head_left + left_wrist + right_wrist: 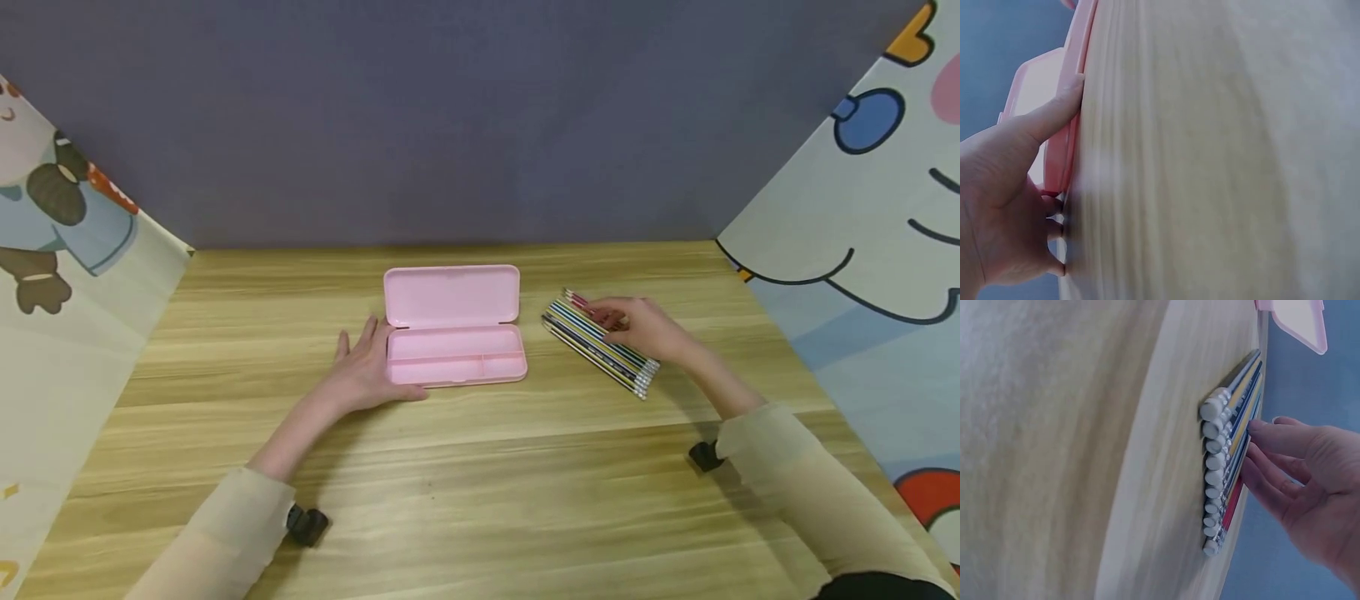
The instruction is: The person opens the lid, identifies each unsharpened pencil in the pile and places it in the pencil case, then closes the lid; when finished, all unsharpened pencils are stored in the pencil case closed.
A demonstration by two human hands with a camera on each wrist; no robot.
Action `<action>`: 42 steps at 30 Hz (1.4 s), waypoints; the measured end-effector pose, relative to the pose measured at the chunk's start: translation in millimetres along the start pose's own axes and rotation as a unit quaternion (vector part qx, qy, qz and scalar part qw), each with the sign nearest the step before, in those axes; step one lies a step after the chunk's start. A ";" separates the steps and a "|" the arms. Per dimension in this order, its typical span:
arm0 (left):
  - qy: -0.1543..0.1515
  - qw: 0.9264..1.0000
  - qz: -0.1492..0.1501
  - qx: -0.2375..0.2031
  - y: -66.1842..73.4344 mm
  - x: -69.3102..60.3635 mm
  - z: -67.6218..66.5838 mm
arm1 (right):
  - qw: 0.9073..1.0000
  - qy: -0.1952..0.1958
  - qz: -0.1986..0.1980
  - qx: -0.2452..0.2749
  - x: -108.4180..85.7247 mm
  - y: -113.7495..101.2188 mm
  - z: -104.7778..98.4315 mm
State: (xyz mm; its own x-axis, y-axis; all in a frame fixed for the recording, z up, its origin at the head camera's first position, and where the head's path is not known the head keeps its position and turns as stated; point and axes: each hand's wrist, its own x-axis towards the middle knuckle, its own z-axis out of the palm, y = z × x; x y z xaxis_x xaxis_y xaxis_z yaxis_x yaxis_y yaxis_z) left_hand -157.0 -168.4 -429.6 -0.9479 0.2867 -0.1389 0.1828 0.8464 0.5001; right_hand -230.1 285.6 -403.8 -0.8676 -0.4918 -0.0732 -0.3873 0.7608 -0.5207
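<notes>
An open pink pencil case (456,371) lies on the table, its lid (452,297) tilted back. My left hand (363,371) rests at its left end with fingers spread and the thumb along the front edge; in the left wrist view the thumb of my left hand (1016,181) presses the case's side (1060,153). Right of the case, several striped pencils (600,350) lie side by side in a slanted row, white ends toward me. My right hand (648,327) pinches at the far side of the row, by the red pencils (576,298). The right wrist view shows my right hand (1322,481) with thumb and fingertips on the pencils (1241,419).
The wooden table (465,483) extends in front of the case and pencils. Behind it stands a dark grey-blue panel (450,125). Printed panels with cartoon figures flank the table at left (82,308) and right (847,242).
</notes>
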 end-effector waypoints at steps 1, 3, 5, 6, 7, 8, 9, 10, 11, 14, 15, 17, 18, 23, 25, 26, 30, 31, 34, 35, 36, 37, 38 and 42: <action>0.000 1.000 0.000 0.001 -0.1 0.2 0.2 | 1.000 0.001 0.000 -0.003 0.0 -0.3 0.3; 0.000 1.000 0.002 0.002 -0.1 0.4 0.5 | 1.000 0.003 -0.001 -0.007 0.3 0.0 1.3; 0.000 1.000 0.004 0.003 0.7 0.3 0.3 | 1.000 0.005 0.002 -0.010 0.4 0.4 2.1; -0.001 1.000 0.005 0.004 1.2 0.2 -0.1 | 1.000 0.006 0.003 -0.010 0.6 0.7 2.6; -0.003 1.000 0.004 0.004 1.7 0.1 -0.5 | 1.000 0.007 0.004 -0.010 0.7 1.1 3.0; -0.005 1.000 0.004 0.004 2.4 0.0 -1.1 | 1.000 0.008 0.005 -0.010 0.9 1.4 3.5; -0.007 1.000 0.004 0.005 3.0 -0.2 -1.7 | 1.000 0.009 0.007 -0.011 0.9 1.5 3.8; -0.009 1.000 0.004 0.005 3.4 -0.3 -2.4 | 1.000 0.010 0.009 -0.010 1.0 1.5 4.1; -0.012 1.000 0.004 0.006 3.6 -0.2 -3.1 | 1.000 0.010 0.010 -0.010 1.1 1.8 4.4; -0.022 1.000 0.001 0.003 3.5 0.0 -5.3 | 1.000 0.011 0.014 -0.009 1.3 2.0 5.1; -0.026 1.000 0.001 0.002 3.1 0.0 -6.1 | 1.000 0.012 0.014 -0.009 1.6 2.1 5.4; -0.032 0.999 0.000 -0.004 2.5 0.1 -7.8 | 1.000 0.012 0.016 -0.011 2.2 2.5 6.0; -0.035 0.999 -0.001 -0.007 2.0 0.4 -8.5 | 1.000 0.013 0.017 -0.012 2.4 2.6 6.2; -0.042 0.999 0.007 -0.010 0.7 2.4 -11.9 | 1.000 0.012 0.020 -0.010 3.0 2.0 6.2; -0.043 0.999 0.013 -0.008 0.5 3.4 -12.5 | 1.000 0.012 0.019 -0.003 2.5 1.2 5.8; -0.044 0.999 0.015 -0.008 0.3 3.9 -12.5 | 1.000 0.013 0.018 0.000 1.9 0.9 5.5; -0.044 0.999 0.025 -0.017 -0.4 4.5 -12.4 | 1.000 0.018 0.018 0.004 -1.7 0.6 3.7; -0.044 0.999 0.027 -0.020 -0.4 4.3 -12.4 | 1.000 0.020 0.018 0.003 -2.8 0.7 3.2; -0.044 0.998 0.029 -0.023 -0.7 3.1 -12.8 | 0.999 0.028 0.016 -0.005 -5.2 1.4 1.8; -0.045 0.998 0.029 -0.023 -1.0 2.6 -13.1 | 0.999 0.033 0.013 -0.007 -5.8 1.9 1.4; -0.046 0.998 0.028 -0.023 -1.2 2.1 -13.4 | 0.999 0.038 0.011 -0.006 -6.4 2.0 0.9; -0.047 0.998 0.028 -0.023 -1.4 1.8 -13.6 | 0.999 0.046 0.010 -0.004 -7.1 2.2 0.5; -0.048 0.998 0.028 -0.023 -1.7 1.6 -13.9 | 0.998 0.054 0.010 -0.001 -7.8 2.4 0.1; -0.050 0.998 0.030 -0.022 -2.3 2.3 -14.1 | 0.995 0.098 0.017 0.021 -10.9 1.7 -1.4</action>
State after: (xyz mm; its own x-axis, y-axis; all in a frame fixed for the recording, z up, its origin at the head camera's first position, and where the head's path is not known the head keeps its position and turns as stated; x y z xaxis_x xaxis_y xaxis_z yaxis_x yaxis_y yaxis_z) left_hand -163.3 -176.0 -419.0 -0.9042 0.3816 -0.1918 0.2241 0.8062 0.5475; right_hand -221.7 292.8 -402.7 -0.9255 -0.3715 0.0731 -0.3472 0.7556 -0.5555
